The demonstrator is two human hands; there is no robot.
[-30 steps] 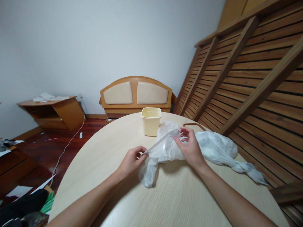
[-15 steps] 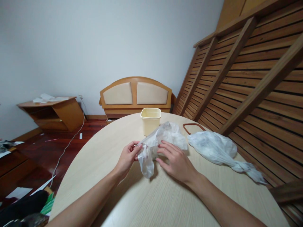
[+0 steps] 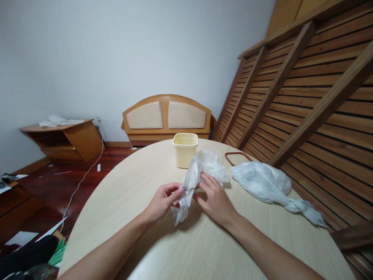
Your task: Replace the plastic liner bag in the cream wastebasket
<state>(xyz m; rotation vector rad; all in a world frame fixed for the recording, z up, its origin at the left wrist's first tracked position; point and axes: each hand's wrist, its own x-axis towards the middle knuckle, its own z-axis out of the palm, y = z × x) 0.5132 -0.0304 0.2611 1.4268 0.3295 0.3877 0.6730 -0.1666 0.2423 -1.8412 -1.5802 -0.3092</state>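
Note:
A crumpled, thin white plastic bag [image 3: 208,163] is bunched up over the middle of the table. My left hand [image 3: 164,199] pinches the near left part of it between thumb and fingers, and a loose end hangs below. On the right side of the same bag, my right hand [image 3: 217,200] has its fingers curled around a gathered part; the fingertips are partly hidden in the folds. Just behind the bag stands a cream-coloured plastic bin [image 3: 185,153], upright, its top open and its lower right side covered by the bag.
A second whitish plastic bag [image 3: 260,181], twisted into a tail, lies on the round table [image 3: 116,217] to the right. Behind it is a brown rounded frame [image 3: 238,153]. A slatted wooden panel [image 3: 309,109] leans along the right side, and a headboard [image 3: 167,116] stands beyond the table.
My left hand has moved slightly right, closer to my right hand, drawing the bag's near part with it. The bag is more bunched and stands higher between the hands.

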